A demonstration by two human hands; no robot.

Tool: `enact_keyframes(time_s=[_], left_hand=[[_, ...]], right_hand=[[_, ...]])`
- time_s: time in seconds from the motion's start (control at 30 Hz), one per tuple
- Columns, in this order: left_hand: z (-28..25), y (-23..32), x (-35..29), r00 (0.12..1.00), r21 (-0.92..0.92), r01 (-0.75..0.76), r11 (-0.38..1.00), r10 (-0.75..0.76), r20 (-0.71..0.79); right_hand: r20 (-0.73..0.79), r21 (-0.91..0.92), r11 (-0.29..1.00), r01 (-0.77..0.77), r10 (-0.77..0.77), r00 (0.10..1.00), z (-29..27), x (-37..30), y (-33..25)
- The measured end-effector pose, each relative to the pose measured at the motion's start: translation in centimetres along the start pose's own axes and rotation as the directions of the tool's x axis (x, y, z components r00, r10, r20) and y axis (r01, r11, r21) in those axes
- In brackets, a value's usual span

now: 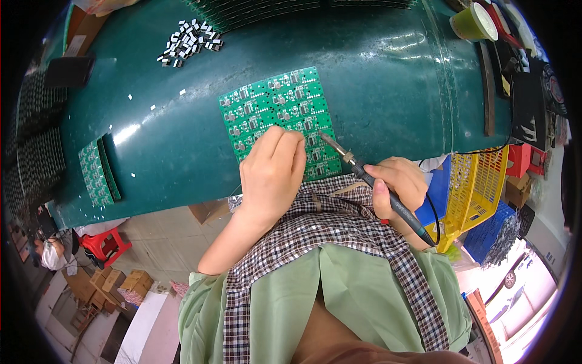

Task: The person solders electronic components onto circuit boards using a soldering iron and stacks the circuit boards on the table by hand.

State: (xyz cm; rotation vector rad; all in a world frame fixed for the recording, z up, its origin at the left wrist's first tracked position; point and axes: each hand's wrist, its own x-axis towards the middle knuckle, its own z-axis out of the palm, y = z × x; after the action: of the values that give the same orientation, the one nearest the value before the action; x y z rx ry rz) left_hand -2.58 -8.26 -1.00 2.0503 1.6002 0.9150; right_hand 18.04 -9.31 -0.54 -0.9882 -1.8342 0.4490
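Note:
A green panel of circuit boards lies on the table in front of me, its near edge by my checked apron. My left hand rests over the panel's lower middle, fingers curled together; whatever they may pinch is hidden. In my right hand is a soldering iron, gripped by its dark handle like a pen. Its metal tip points up and left and meets the panel near its right side, just right of my left fingertips. Whether the tip touches a joint is too small to tell.
On the green table are a heap of small black-and-white parts, another stack of circuit boards at left, and a dark flat object. Board racks line the back. A green cup stands far right; a yellow basket sits below.

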Motion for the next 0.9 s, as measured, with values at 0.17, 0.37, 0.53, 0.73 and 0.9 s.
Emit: enact_keyframes(time_s=[0.17,0.37,0.53,0.73,0.9], left_hand=[[-0.1,0.0,-0.3,0.997,0.046,-0.070,0.996,0.071,-0.012],[0.2,0.2,-0.7,1.000,0.012,-0.023,1.000,0.023,0.018],[0.1,0.5,-0.9,0.999,-0.015,0.008,1.000,-0.008,0.032],[0.1,1.0,-1.1,0.995,0.040,0.025,0.999,-0.029,0.092],[0.6,0.9,-0.8,0.993,0.024,-0.003,1.000,0.001,0.116]], right_hand=[[0.014,0.013,1.000,0.016,-0.016,1.000,-0.2,-0.3,0.0],[0.024,0.014,1.000,0.020,-0.021,1.000,0.0,-0.3,-0.1],[0.038,0.009,1.000,0.017,-0.017,0.999,0.0,-0.6,-0.3],[0.025,-0.015,0.999,0.031,-0.031,0.999,0.2,-1.2,-0.8],[0.011,-0.030,0.999,0.020,-0.020,1.000,0.1,-1.5,-0.6]])
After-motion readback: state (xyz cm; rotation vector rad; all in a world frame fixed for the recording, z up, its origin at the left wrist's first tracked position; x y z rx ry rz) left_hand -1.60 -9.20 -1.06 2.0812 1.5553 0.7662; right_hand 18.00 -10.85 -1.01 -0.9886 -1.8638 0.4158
